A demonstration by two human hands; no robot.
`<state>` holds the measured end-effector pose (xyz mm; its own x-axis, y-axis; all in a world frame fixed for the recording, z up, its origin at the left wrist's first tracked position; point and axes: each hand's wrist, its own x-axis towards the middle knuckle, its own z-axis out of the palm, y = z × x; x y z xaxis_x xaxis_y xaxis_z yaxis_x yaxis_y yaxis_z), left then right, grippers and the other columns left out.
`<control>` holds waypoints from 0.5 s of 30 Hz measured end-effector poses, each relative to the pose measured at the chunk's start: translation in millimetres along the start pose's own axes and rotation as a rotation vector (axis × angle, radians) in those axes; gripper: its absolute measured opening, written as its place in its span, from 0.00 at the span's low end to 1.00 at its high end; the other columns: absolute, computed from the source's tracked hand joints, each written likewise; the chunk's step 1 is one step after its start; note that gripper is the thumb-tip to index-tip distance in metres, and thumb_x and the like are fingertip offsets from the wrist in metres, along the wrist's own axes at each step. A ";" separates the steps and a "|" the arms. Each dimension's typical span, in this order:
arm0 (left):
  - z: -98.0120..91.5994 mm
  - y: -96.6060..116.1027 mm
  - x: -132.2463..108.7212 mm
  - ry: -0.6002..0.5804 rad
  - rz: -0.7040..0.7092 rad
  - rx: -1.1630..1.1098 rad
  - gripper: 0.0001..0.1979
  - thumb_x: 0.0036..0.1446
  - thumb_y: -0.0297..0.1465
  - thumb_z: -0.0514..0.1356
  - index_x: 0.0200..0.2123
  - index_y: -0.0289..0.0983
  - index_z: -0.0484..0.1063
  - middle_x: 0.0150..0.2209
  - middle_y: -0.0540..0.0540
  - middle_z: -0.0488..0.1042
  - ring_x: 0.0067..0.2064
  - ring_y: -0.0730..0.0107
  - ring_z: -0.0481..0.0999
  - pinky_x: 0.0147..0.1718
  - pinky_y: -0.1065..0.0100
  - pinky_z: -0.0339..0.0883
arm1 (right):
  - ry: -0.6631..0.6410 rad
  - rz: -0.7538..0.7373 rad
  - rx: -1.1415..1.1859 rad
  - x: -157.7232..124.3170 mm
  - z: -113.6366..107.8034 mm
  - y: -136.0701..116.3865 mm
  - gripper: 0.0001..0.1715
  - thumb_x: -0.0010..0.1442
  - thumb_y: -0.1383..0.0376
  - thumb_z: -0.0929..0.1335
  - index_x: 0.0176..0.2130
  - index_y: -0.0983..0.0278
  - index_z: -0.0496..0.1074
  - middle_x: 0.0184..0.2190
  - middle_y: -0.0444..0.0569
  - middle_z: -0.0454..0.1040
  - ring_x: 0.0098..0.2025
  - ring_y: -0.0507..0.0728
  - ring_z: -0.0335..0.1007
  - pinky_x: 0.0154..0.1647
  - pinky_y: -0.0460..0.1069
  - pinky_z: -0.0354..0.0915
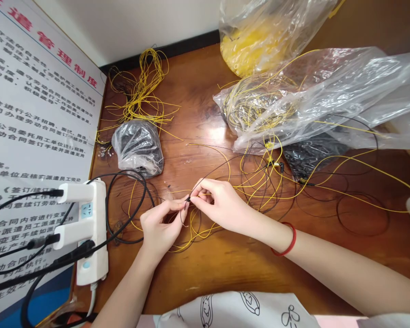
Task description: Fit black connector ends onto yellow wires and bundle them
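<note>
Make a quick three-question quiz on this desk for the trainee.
1. True or false: the right hand wears a red bracelet at the wrist.
2. What fills the clear plastic bag beside the power strip? A) black cable B) red rope C) white paper
3. Fill in the blank: the left hand and right hand pinch a thin ____ wire.

Key: 1 true; 2 A; 3 black
</note>
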<state>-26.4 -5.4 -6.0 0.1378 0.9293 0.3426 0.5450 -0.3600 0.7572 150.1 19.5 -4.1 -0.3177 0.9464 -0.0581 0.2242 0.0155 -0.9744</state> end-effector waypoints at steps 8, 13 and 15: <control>-0.8 3.2 0.6 0.011 0.015 0.023 0.05 0.52 0.21 0.65 0.29 0.36 0.77 0.31 0.46 0.84 0.33 0.65 0.85 0.35 0.71 0.80 | 0.047 -0.030 0.135 0.4 1.1 2.7 0.03 0.54 0.72 0.67 0.29 0.66 0.70 0.25 0.42 0.70 0.24 0.47 0.64 0.25 0.42 0.65; -1.7 3.4 1.1 0.005 0.026 0.039 0.05 0.52 0.21 0.65 0.29 0.36 0.78 0.31 0.47 0.84 0.33 0.64 0.85 0.34 0.70 0.81 | 0.038 -0.019 0.093 1.1 0.7 1.9 0.04 0.53 0.73 0.67 0.28 0.66 0.70 0.23 0.41 0.70 0.23 0.46 0.62 0.23 0.42 0.62; -2.2 3.1 1.0 0.003 0.032 0.046 0.05 0.52 0.21 0.65 0.29 0.36 0.77 0.31 0.47 0.84 0.33 0.63 0.85 0.35 0.70 0.81 | 0.038 -0.014 0.083 1.7 0.8 2.3 0.04 0.53 0.73 0.67 0.28 0.66 0.71 0.22 0.41 0.69 0.23 0.46 0.62 0.23 0.41 0.61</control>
<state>-26.4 -5.8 -2.1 0.1534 0.9173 0.3676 0.5779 -0.3850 0.7196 149.4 20.9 -6.7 -0.2844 0.9580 -0.0374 0.1419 0.0035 -0.9899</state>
